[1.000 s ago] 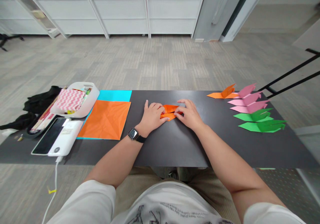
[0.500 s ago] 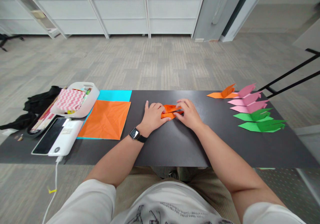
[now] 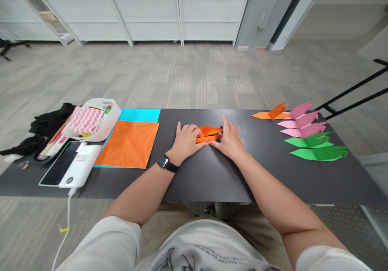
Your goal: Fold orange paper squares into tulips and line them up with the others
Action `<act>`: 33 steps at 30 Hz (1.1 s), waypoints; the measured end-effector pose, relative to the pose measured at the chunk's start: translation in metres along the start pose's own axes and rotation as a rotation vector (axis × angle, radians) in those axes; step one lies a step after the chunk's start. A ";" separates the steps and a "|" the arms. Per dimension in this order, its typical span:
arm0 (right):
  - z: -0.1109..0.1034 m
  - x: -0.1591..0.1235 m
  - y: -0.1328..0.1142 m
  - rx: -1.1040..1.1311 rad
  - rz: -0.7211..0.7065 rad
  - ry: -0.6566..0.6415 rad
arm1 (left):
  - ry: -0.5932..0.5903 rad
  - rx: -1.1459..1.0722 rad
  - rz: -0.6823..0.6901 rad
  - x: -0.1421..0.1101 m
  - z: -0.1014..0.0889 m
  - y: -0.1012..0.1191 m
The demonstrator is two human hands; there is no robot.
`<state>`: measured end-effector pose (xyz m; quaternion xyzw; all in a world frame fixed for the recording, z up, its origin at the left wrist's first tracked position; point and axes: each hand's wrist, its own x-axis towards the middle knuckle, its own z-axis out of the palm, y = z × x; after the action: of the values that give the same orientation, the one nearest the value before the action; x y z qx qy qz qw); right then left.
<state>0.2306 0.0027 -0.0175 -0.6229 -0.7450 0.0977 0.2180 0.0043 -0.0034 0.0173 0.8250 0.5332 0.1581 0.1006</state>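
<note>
A narrow folded piece of orange origami paper (image 3: 209, 132) lies on the dark table in front of me, with a long slit between its far and near strips. My left hand (image 3: 186, 138) is closed over its left end, fingertips curled on the far strip and thumb along the near edge. At the right end is my right hand (image 3: 228, 141), its fingers stretched away from me and its thumb spread toward the near edge of the paper. The two thumb tips almost meet. The paper's left tip is hidden under my left hand.
An orange square sheet (image 3: 129, 145) rests on blue paper (image 3: 141, 115) to the left. Beyond are a white basket (image 3: 110, 121), a phone (image 3: 60, 164) and a cabled white power bank (image 3: 80, 166). Orange, pink and green folded paper birds (image 3: 306, 131) line the right side.
My right hand's fingers have straightened and lifted off the paper's right end, uncovering more of the strips. Its thumb has shifted left and nearer to me. My left hand has stayed put.
</note>
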 end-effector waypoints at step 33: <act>-0.021 0.018 0.046 -0.077 0.286 0.004 | -0.021 -0.012 -0.013 0.000 0.002 -0.002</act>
<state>0.2783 0.0265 -0.0141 -0.7307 -0.6514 0.0977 0.1794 0.0032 -0.0020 0.0149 0.8225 0.5364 0.1520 0.1124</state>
